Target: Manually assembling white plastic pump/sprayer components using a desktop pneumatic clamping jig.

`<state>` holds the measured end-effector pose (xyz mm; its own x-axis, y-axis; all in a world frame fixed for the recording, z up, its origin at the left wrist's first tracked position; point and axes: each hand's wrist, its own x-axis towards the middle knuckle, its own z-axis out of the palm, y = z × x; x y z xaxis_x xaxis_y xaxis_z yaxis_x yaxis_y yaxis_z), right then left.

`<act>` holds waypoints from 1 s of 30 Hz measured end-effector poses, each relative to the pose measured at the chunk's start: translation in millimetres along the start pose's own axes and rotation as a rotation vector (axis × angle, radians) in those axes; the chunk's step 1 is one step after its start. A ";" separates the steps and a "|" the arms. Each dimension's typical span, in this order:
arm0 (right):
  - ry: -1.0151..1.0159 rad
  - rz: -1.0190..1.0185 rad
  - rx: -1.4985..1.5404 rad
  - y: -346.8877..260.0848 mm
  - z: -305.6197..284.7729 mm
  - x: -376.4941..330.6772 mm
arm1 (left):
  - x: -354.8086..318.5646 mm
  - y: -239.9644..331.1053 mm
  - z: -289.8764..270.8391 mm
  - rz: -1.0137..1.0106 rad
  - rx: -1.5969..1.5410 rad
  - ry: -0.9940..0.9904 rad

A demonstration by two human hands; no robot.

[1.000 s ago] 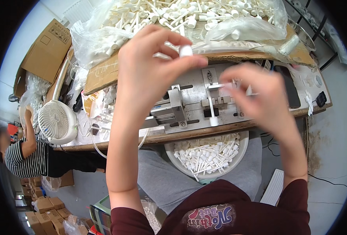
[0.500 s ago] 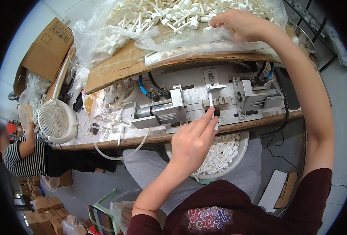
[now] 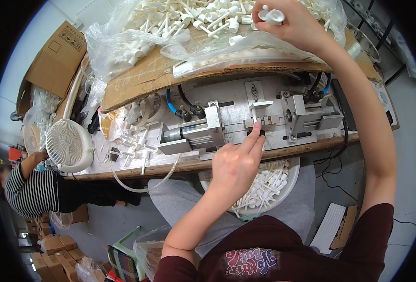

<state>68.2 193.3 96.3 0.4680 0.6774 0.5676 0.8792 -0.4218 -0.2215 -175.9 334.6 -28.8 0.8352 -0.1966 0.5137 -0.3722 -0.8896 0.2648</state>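
Note:
My left hand (image 3: 234,170) reaches over the wooden bench edge with its index and middle fingers stretched out. The index fingertip touches or nearly touches a white plastic stem (image 3: 254,114) that stands in the metal fixture (image 3: 266,121) between two pneumatic cylinders; the thumb is hidden. My right hand (image 3: 296,27), at the far side, is closed round white plastic fittings (image 3: 272,17) with round ends; the fingers hide how many. Below and around it spreads a heap of similar white fittings (image 3: 212,19) on clear plastic film.
A cardboard sheet (image 3: 137,89) lies over the machine's back. The left cylinder (image 3: 189,136) and right cylinder (image 3: 313,117) flank the fixture. A basin (image 3: 290,188) of white parts sits on my lap. A white fan (image 3: 69,144) stands left, near a person in a striped shirt (image 3: 35,190).
My right hand has lifted and turned away from the heap, and white fittings now show in its fingers. My left hand has shifted slightly right. The person at left has moved an arm.

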 end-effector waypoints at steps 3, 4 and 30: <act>0.206 0.048 0.043 -14.8 -4.0 -15.3 | -1.2 -1.1 1.0 -0.001 0.011 0.022; 0.240 0.106 0.107 -21.0 -8.0 -19.1 | -1.7 -1.7 0.5 -0.005 0.007 0.014; 0.544 0.675 1.194 -166.0 64.3 -168.2 | -1.4 23.3 -21.2 -0.125 -0.572 0.280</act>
<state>-150.7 188.2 -13.3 0.9566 0.1407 0.2552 0.1906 0.3602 -0.9132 -194.3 322.9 -6.1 0.7776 0.0781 0.6239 -0.5007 -0.5233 0.6895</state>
